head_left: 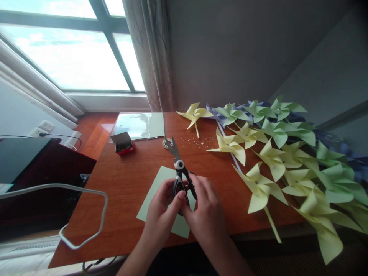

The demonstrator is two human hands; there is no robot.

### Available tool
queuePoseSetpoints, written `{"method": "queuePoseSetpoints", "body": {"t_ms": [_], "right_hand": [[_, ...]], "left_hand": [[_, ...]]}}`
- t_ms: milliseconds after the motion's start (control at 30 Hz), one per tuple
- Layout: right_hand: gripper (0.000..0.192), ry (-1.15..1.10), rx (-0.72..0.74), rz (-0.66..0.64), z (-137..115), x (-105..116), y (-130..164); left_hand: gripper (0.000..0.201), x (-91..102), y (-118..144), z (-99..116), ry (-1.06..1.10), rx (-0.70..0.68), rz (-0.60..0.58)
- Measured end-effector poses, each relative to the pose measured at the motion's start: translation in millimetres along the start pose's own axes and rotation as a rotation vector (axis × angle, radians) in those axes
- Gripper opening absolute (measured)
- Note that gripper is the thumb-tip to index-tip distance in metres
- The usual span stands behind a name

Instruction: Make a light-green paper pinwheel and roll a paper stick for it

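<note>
A pair of scissors with black and white handles is held up in both hands, its slightly parted blades pointing away from me. My left hand is closed around the left handle loop. The fingers of my right hand wrap the right side of the handles, and both thumbs meet near the loops. Under the hands, a pale green sheet of paper lies at an angle on the wooden table, partly covered by them.
Yellow, green and purple paper pinwheels crowd the table's right side. At the back are a small open box, a tape roll, a clear packet of paper and scattered bits. A white cable crosses the left edge.
</note>
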State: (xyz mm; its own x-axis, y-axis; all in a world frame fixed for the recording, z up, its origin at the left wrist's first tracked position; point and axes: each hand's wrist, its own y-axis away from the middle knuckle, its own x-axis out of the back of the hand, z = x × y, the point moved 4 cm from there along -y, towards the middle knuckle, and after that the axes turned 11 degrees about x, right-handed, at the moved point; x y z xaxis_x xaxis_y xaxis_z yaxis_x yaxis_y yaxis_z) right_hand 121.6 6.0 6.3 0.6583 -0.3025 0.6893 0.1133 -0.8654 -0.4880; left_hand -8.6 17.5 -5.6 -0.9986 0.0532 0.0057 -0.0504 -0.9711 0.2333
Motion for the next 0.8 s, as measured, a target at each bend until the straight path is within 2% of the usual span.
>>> {"method": "queuePoseSetpoints", "body": {"t_ms": [100, 200, 267, 433, 567, 700, 800], "right_hand": [[0.043, -0.075, 0.104, -0.084, -10, -5, 6], [0.047, -0.132, 0.182, -0.159, -10, -2, 16], [0.045, -0.125, 0.224, -0.240, -7, -3, 24], [0.044, -0.067, 0.345, -0.412, 0, -6, 46], [0.043, 0.003, 0.344, -0.439, 16, -2, 46], [0.044, 0.079, 0.300, -0.403, 35, 4, 34], [0.050, 0.093, 0.311, -0.412, 37, 6, 28]], "left_hand": [[0.031, 18.9, 2, -2, -0.009, 0.062, 0.170], [0.041, 49.2, -1, 0, -0.041, 0.115, 0.270], [0.048, 72.7, -6, 3, -0.100, 0.139, 0.324], [0.047, 119.8, -17, 8, -0.269, 0.223, 0.400], [0.047, 140.1, -17, 12, -0.352, 0.266, 0.436], [0.047, 152.3, -11, 15, -0.414, 0.265, 0.468], [0.044, 159.2, -9, 13, -0.455, 0.255, 0.469]]}}
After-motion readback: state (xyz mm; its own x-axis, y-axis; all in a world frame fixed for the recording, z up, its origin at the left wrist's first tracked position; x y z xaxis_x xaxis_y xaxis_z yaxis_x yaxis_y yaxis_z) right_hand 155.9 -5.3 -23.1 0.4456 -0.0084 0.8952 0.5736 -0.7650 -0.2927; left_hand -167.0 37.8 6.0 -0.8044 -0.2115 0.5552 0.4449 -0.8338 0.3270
